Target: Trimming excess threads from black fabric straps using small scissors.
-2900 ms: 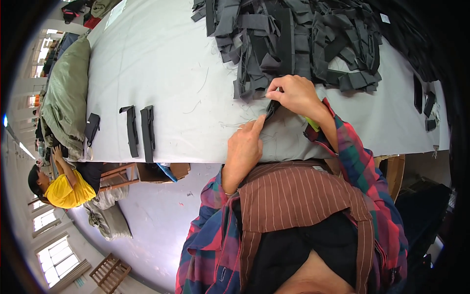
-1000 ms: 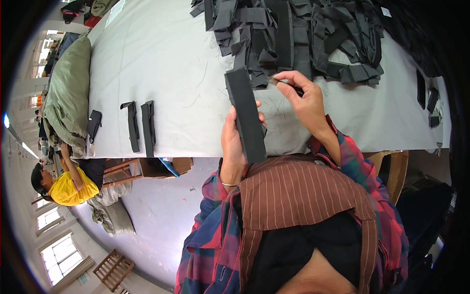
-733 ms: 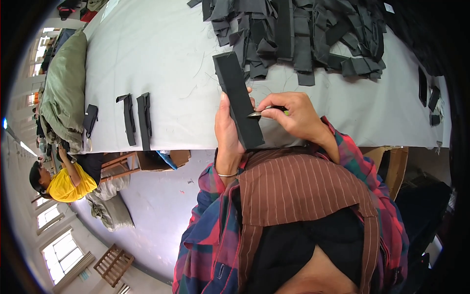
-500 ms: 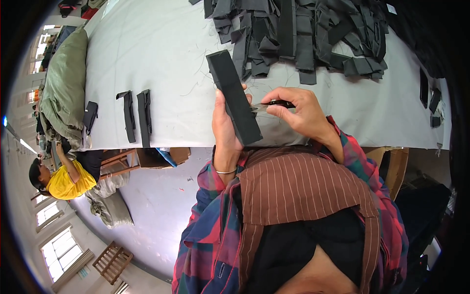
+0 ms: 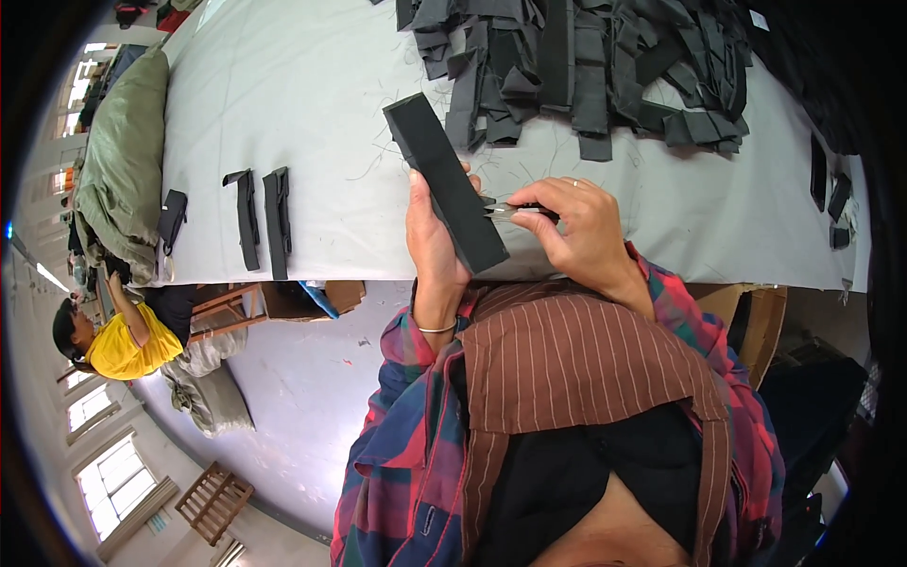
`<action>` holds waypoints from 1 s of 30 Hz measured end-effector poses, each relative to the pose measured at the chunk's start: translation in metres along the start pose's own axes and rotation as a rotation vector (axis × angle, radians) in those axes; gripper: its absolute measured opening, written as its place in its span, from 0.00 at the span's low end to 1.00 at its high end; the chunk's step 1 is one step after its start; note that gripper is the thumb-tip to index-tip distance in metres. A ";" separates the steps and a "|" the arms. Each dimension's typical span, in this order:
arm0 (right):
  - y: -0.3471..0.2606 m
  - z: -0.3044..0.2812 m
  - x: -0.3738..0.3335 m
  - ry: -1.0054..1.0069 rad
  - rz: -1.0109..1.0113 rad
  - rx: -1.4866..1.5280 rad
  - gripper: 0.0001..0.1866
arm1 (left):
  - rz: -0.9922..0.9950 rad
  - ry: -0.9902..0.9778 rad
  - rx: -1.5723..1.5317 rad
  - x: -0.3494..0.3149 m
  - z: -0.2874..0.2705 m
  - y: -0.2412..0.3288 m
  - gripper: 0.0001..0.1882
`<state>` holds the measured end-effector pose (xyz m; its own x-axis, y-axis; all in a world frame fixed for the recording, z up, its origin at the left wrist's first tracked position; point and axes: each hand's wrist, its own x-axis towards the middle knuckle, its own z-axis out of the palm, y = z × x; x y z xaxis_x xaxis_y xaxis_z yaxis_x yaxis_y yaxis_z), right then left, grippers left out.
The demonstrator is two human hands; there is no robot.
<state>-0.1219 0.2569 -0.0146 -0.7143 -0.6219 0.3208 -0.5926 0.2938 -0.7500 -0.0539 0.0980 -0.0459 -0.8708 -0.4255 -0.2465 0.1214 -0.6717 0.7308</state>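
My left hand [image 5: 436,227] grips a black fabric strip [image 5: 444,180], folded flat and long, and holds it tilted above the table's near edge. The thumb lies along its left side and fingertips show past its right edge. In my right hand [image 5: 578,227] is a small pair of thread snips [image 5: 510,210] with metal blades and a dark handle. Their tips meet the right edge of the strip; whether a thread lies between the blades is too small to tell.
A heap of similar black strips [image 5: 590,80] covers the far side of the pale table [image 5: 312,113]. Two folded strips [image 5: 276,222] and a smaller black piece [image 5: 172,219] lie at left, near a green sack [image 5: 128,161]. A person in yellow [image 5: 137,345] works beyond.
The strip's upper end has swung slightly left. My right hand has turned a little, and the snips remain at the strip's right edge.
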 end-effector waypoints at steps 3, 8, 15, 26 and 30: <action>-0.001 0.003 0.000 0.050 -0.010 -0.012 0.06 | -0.005 0.026 -0.036 -0.001 0.000 -0.001 0.23; -0.002 0.005 0.002 0.070 -0.033 -0.027 0.06 | 0.002 0.033 -0.029 0.000 0.001 -0.002 0.22; 0.006 0.004 0.002 0.040 0.020 0.019 0.07 | -0.017 0.080 0.025 -0.001 0.004 0.001 0.22; -0.009 -0.007 -0.011 -0.102 0.073 0.220 0.10 | 0.128 0.204 0.037 0.005 0.009 0.009 0.20; -0.002 -0.006 -0.014 -0.057 0.035 0.135 0.09 | 0.079 0.227 -0.001 0.006 0.006 0.005 0.20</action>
<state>-0.1132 0.2692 -0.0146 -0.7088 -0.6547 0.2626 -0.5098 0.2182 -0.8321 -0.0615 0.0951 -0.0399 -0.7289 -0.6024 -0.3251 0.1859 -0.6313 0.7529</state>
